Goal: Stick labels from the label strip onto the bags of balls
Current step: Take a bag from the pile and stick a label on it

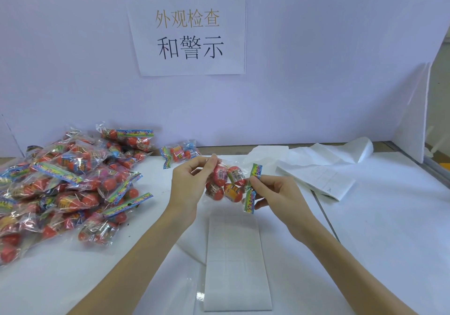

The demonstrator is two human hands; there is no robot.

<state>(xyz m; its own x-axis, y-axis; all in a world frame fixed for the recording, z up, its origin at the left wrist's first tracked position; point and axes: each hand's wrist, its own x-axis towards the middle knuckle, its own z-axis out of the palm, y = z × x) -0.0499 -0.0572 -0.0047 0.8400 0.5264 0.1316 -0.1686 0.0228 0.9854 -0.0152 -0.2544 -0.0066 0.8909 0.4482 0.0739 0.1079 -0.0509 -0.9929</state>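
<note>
Bag of red balls point(226, 183): held above the label strip point(237, 261), left hand point(188, 183) pinching its clear end, right hand point(275, 193) pinching its rainbow header. Pile of bags point(65, 183): left of strip.

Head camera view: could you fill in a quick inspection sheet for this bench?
Surface: white table.
Job's things: held bag of balls above the label strip; pile of bags at left; a single bag behind.
Clutter: loose white sheets at right.
Grippers: left hand pinches the bag's clear end; right hand pinches its colourful header.
Cables: nothing seen.
Surroundings: wall sign with Chinese characters.
</note>
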